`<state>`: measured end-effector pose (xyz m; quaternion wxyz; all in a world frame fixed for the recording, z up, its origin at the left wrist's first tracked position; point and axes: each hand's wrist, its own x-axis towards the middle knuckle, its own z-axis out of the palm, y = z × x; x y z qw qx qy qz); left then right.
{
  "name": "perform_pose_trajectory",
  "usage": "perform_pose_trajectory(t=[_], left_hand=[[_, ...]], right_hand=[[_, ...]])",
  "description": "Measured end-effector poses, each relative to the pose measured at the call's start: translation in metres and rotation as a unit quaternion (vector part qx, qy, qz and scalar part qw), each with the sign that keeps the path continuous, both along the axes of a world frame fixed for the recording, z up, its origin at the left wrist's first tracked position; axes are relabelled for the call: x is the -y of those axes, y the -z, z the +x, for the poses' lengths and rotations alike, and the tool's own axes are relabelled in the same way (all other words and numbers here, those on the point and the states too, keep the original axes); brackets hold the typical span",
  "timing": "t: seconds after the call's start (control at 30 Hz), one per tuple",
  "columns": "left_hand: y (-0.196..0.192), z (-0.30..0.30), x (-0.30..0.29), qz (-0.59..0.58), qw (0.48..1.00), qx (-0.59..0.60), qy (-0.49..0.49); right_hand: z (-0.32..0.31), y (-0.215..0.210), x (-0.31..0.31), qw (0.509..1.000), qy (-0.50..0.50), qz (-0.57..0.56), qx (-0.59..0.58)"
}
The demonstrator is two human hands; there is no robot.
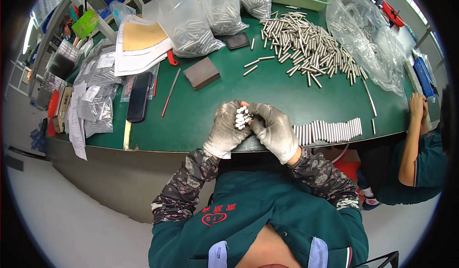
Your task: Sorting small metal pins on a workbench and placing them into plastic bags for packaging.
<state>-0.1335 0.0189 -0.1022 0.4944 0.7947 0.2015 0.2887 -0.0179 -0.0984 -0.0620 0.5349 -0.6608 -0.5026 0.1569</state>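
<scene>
Head view first — what are the fingers doing?

— Both gloved hands meet at the near edge of the green tabletop (201, 124). The left hand (226, 130) and right hand (274, 130) have their fingers clamped together around a bundle of short metal pins (242, 117), ends up, probably to keep them flush.

— And around that bundle?

— Just right of it, a neat row of pins (330, 131) lines the edge. Beyond it lies a loose heap of pins (306, 45), with filled clear bags (191, 24) behind.
</scene>
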Motion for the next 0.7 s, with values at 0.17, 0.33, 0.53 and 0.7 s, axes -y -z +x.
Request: perform_pose_trajectory(t=[0.17, 0.33, 0.53, 0.7], left_hand=[[-0.016, -0.011, -0.002, -0.005, 0.997, -0.074, 0.026], [-0.022, -0.011, 0.002, -0.218, 0.974, 0.02, 0.066], [-0.023, -0.012, 0.001, -0.132, 0.989, 0.016, 0.069], [-0.021, -0.01, 0.002, -0.146, 0.986, -0.003, 0.085]], right_hand=[[-0.001, 0.004, -0.004, 1.0, -0.029, -0.001, 0.007], [-0.002, 0.0, -0.005, 0.996, -0.056, -0.038, -0.057], [-0.003, 0.0, -0.004, 0.998, -0.033, -0.025, -0.039], [0.0, 0.001, -0.002, 0.997, -0.023, -0.034, -0.072]])
